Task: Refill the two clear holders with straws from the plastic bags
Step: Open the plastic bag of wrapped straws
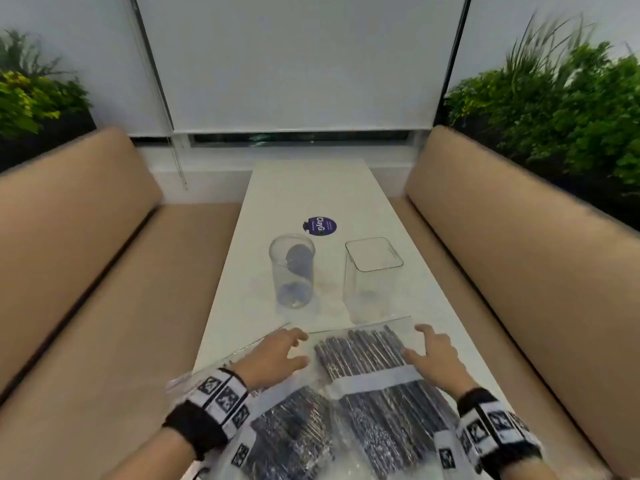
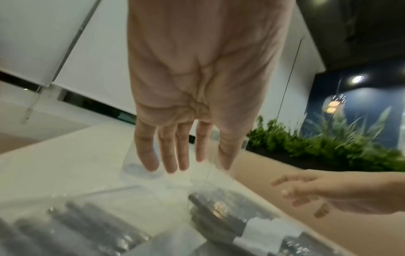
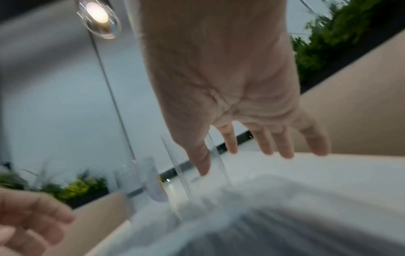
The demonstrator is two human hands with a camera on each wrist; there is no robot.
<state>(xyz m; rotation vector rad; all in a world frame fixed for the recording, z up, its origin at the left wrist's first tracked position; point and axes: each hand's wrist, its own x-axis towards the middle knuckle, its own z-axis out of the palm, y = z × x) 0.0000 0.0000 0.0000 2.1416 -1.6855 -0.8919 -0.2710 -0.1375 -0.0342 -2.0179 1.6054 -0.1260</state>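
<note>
Both hands hover with fingers spread, the left hand and right hand flanking the right straw bag on the desk; round holder and square holder stand empty beyond

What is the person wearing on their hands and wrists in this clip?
Both hands are bare, with no gloves or rings to be seen. The left wrist and the right wrist each carry a black band wrapped by a white strap printed with square black-and-white marker patterns. No sleeves reach the wrists.
</note>
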